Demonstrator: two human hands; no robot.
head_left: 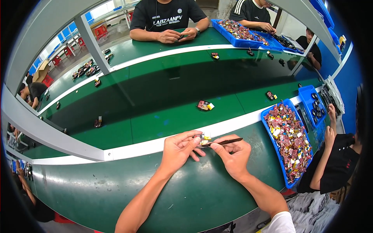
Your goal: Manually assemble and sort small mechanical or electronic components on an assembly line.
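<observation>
My left hand (177, 150) pinches a small electronic part (203, 138) between thumb and fingers, above the near edge of the green bench. The part has a circuit board and a yellow-and-white piece; its underside is hidden by my fingers. In my right hand (235, 158) is a slim dark tweezers-like tool (231, 141), its left end touching or very close to the part. Both hands meet in front of the white rail. Just beyond them on the belt lies a similar part in a black shell (204, 105).
A blue tray (266, 116) heaped with small boards stands to my right, with a smaller blue tray (305, 91) of black shells behind it. The green conveyor belt (163, 120) carries scattered parts. Grey frame posts (92, 44) rise at left. Co-workers sit across and at right.
</observation>
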